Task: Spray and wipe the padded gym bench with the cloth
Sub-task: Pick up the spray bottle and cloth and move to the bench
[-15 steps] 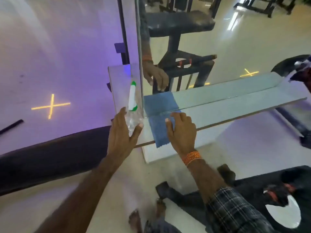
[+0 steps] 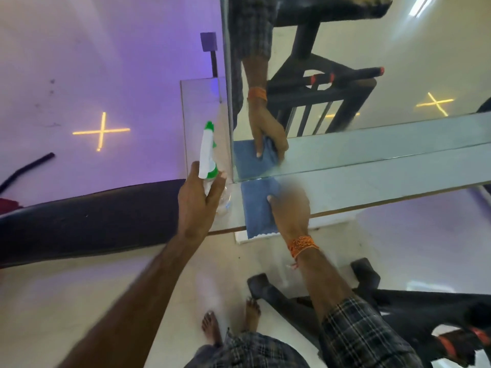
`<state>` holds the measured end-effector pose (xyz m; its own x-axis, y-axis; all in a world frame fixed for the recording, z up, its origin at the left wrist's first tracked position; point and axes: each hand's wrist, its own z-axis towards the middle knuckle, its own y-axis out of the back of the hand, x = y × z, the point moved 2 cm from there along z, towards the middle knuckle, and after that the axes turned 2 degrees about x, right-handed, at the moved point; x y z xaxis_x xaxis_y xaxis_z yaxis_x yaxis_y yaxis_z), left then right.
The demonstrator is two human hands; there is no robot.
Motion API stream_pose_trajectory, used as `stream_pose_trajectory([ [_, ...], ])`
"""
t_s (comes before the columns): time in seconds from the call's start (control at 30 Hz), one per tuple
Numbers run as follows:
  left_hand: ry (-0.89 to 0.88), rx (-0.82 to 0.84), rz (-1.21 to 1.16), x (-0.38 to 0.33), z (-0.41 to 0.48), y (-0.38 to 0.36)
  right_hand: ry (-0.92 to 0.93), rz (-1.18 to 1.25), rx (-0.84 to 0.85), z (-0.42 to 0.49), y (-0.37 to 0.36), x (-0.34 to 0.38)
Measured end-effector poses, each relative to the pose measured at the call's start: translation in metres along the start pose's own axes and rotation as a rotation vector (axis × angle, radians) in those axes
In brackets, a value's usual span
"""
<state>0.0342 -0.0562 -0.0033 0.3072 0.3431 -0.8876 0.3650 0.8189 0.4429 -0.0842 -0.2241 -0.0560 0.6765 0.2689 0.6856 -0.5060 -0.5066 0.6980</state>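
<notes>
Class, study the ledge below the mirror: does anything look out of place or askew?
The blue cloth, held by the right hand, overhangs the ledge's front edge. The left hand grips the spray bottle. Nothing looks spilled or damaged.

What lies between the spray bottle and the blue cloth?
Head view: only a bare strip of ledge separates the spray bottle from the blue cloth.

A gym. A black padded bench (image 2: 93, 216) lies left of the left grip (image 2: 196, 200); the mirror (image 2: 398, 62) beyond reflects steel equipment (image 2: 313, 94).
</notes>
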Motion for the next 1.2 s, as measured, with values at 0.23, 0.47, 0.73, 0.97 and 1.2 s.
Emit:
stream_pose_trajectory([
  [0.23, 0.115, -0.084, -0.094, 0.027, -0.013, 0.051, 0.109, 0.153, 0.047, -0.049, -0.027, 0.042],
  [0.47, 0.204, -0.236, -0.208, 0.087, -0.028, 0.158, 0.230, 0.235, 0.209, -0.109, -0.112, 0.123],
  [0.73, 0.373, -0.228, -0.432, 0.189, -0.029, 0.320, 0.164, 0.316, 0.411, -0.179, -0.259, 0.213],
  [0.97, 0.505, -0.236, -0.519, 0.263, -0.007, 0.396, 0.180, 0.267, 0.554, -0.180, -0.358, 0.266],
  [1.2, 0.528, -0.228, -0.521, 0.354, 0.040, 0.414, 0.200, 0.173, 0.579, -0.112, -0.469, 0.288],
])
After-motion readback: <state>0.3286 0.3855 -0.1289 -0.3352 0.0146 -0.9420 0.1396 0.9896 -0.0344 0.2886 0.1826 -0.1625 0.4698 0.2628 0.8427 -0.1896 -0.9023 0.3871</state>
